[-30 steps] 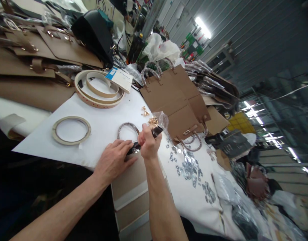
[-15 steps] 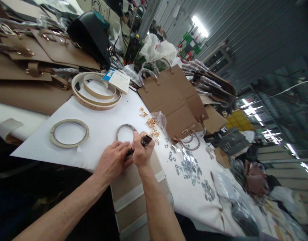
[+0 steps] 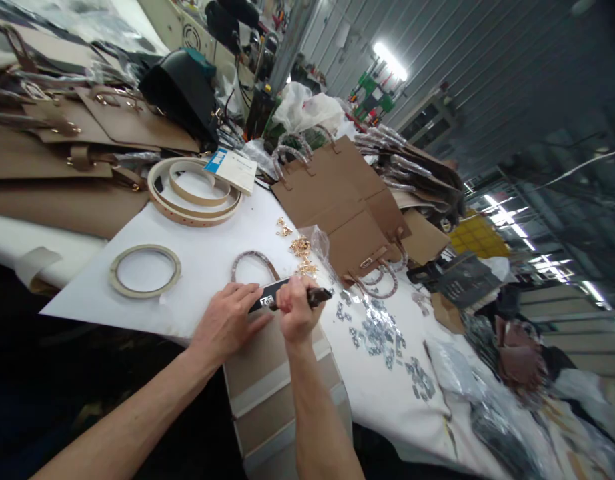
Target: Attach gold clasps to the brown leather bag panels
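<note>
While the left hand [image 3: 227,323] lies flat just below the frame's middle, fingers pressed together on the near end of a dark strip [image 3: 273,295], the right hand [image 3: 295,312] is closed in a fist round a dark piece [image 3: 318,295] that juts out to the right. Whether that piece is a separate tool or the strip's far end, I cannot tell. The strip bears a small metal fitting [image 3: 266,302] and rests at the far edge of a brown panel [image 3: 267,373] overhanging the white table [image 3: 212,233].

To do this well, I judge, the flat hand should keep its weight on the strip so it cannot slide, and the fist should stay low and steady with the fitting visible between both hands.

Counted: one strip, one fitting on it, one handle loop [image 3: 252,261] just beyond the hands, one tape ring [image 3: 145,270] at left, two nested hoops [image 3: 192,195] at upper left, gold fittings [image 3: 301,247] in three small clusters, and silver pieces [image 3: 377,333] too many to count.
</note>
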Demonstrator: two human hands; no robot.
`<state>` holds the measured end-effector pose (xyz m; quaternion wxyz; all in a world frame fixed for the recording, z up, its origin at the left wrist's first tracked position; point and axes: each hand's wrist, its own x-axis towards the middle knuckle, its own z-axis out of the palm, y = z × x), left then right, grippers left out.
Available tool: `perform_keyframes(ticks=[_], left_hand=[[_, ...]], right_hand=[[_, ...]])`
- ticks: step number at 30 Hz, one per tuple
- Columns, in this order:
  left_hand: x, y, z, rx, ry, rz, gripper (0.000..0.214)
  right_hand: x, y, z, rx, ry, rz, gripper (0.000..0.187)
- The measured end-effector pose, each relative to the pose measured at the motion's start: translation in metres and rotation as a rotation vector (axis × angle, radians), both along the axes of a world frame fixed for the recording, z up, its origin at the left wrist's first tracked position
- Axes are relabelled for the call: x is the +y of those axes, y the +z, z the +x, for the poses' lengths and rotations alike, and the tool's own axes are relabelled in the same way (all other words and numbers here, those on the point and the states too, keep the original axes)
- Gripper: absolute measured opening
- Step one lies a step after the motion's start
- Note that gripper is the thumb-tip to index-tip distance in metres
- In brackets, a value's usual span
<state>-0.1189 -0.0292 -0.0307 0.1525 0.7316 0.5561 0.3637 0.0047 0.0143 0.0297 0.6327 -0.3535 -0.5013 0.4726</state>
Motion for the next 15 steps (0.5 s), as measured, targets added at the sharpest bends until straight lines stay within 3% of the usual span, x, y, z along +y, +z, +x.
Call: perform_keyframes(ticks=[4, 7, 10, 15], left_hand=[[-0.017, 0.007, -0.015, 0.014, -0.001, 0.011, 0.063], [-0.036, 0.008, -0.030, -0.021, 0.018, 0.028, 0.065], [-0.048, 0.002, -0.038, -0.094, 0.019, 0.031, 0.061], [-0.049, -0.009, -0.043, -0.210, 0.030, 0.034, 0.044]], right_hand=[[-0.009, 0.041, 0.022, 0.027, -0.096, 0.071, 0.050], [-0.020, 0.055, 0.030, 0.021, -0.081, 0.060, 0.050], [-0.032, 0.047, 0.017, 0.083, -0.007, 0.006, 0.047], [-0.046, 0.013, -0.022, 0.134, 0.036, -0.044, 0.048]])
